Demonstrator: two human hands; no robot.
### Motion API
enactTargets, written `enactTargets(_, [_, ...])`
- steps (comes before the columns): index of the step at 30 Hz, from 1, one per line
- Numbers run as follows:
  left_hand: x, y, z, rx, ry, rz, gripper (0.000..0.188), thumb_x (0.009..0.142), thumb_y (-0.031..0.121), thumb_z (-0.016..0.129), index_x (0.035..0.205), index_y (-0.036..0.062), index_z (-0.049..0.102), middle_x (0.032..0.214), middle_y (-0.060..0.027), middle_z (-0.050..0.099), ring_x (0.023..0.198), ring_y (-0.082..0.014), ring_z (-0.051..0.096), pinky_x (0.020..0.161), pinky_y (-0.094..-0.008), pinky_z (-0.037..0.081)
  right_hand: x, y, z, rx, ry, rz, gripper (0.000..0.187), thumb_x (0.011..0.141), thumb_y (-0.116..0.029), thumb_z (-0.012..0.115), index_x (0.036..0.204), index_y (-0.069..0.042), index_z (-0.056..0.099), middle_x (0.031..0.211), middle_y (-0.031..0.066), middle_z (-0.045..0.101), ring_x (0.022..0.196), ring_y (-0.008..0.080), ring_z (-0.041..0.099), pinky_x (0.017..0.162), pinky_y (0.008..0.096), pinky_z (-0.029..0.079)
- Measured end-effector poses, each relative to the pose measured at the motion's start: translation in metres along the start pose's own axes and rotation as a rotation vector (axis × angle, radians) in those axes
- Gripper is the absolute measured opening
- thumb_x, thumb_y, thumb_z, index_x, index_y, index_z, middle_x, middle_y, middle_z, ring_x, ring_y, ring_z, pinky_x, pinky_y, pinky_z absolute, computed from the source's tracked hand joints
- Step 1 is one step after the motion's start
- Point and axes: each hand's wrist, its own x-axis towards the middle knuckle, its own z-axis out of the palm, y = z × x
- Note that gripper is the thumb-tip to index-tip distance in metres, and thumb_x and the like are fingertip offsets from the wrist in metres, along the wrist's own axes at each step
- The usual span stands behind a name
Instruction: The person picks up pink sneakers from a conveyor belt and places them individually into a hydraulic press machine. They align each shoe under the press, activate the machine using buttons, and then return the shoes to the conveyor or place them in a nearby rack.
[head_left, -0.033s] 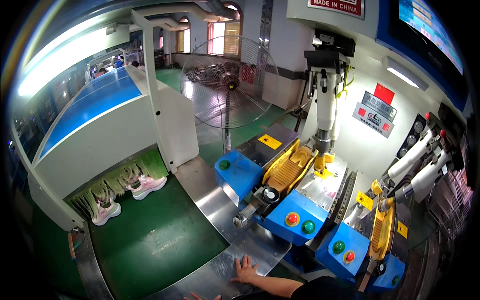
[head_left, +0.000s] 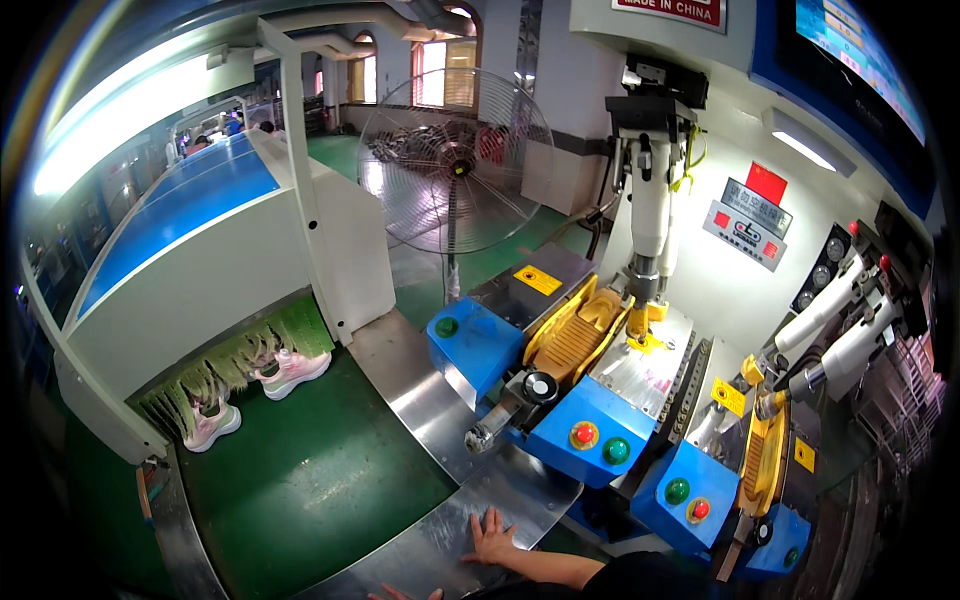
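My right hand [head_left: 490, 542] lies flat on the steel ledge [head_left: 420, 535] at the front, fingers spread and holding nothing. At the lower edge only the fingers of my left hand [head_left: 392, 594] show; they are apart on the same ledge, with the rest cut off. On the green conveyor belt [head_left: 300, 500] to the left, two pale pink sneakers [head_left: 298, 374] with white soles come out from under a fringed green curtain [head_left: 225, 360]. Neither hand touches them.
Right of my hands stands a press with blue control boxes [head_left: 590, 430], red and green buttons, yellow shoe-shaped pads [head_left: 578, 335] and white upright cylinders [head_left: 652, 200]. A large caged fan [head_left: 455, 160] stands behind. Upper right hangs a screen [head_left: 865, 65].
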Motion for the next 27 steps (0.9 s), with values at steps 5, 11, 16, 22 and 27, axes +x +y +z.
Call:
enactTargets(5, [-0.003,-0.004,0.012,-0.022,0.079,0.036,0.130,0.050,0.087,0.058,0.149,0.0173,0.011,0.150,-0.0288,-0.007,0.137,-0.0505,-0.006,0.100,-0.0728,0.005,0.003,0.003,0.001,-0.005,0.012,0.005,0.113,0.070,-0.068,0.062,0.149,-0.014,0.004,0.151,0.0279,-0.004,0.141,0.0419,0.000,0.099,0.0723,0.016])
enactTargets(11, [0.005,0.003,-0.003,0.134,-0.078,-0.012,0.124,0.051,0.087,0.056,0.148,0.0182,0.020,0.150,-0.0288,-0.008,0.137,-0.0510,-0.005,0.100,-0.0726,0.007,0.003,-0.004,-0.003,-0.025,-0.008,0.000,0.113,0.069,-0.069,0.062,0.149,-0.014,0.003,0.151,0.0276,-0.004,0.141,0.0413,0.000,0.098,0.0722,0.017])
enactTargets(16, [0.007,0.012,-0.015,0.257,-0.202,-0.031,0.119,0.052,0.088,0.055,0.144,0.0168,0.032,0.150,-0.0292,-0.008,0.137,-0.0512,-0.005,0.100,-0.0723,0.007,0.000,-0.001,-0.002,-0.014,0.008,0.008,0.114,0.069,-0.069,0.062,0.149,-0.014,0.003,0.151,0.0274,-0.005,0.141,0.0412,-0.001,0.098,0.0722,0.017])
enactTargets(22, [-0.002,0.030,-0.040,0.179,-0.179,-0.005,0.119,0.053,0.087,0.055,0.145,0.0172,0.029,0.150,-0.0300,-0.006,0.137,-0.0504,-0.003,0.101,-0.0717,0.009,0.001,-0.001,0.001,0.042,0.036,-0.016,0.114,0.068,-0.063,0.067,0.149,-0.014,0.005,0.151,0.0275,-0.003,0.141,0.0413,0.000,0.098,0.0723,0.018])
enactTargets(27, [0.011,0.008,-0.016,0.535,0.079,0.065,0.115,0.060,0.085,0.051,0.148,0.0188,0.020,0.151,-0.0290,-0.005,0.137,-0.0500,0.000,0.100,-0.0715,0.013,-0.003,-0.011,-0.013,0.043,0.041,-0.029,0.114,0.067,-0.059,0.071,0.149,-0.014,0.004,0.152,0.0261,-0.002,0.141,0.0402,0.001,0.098,0.0719,0.019])
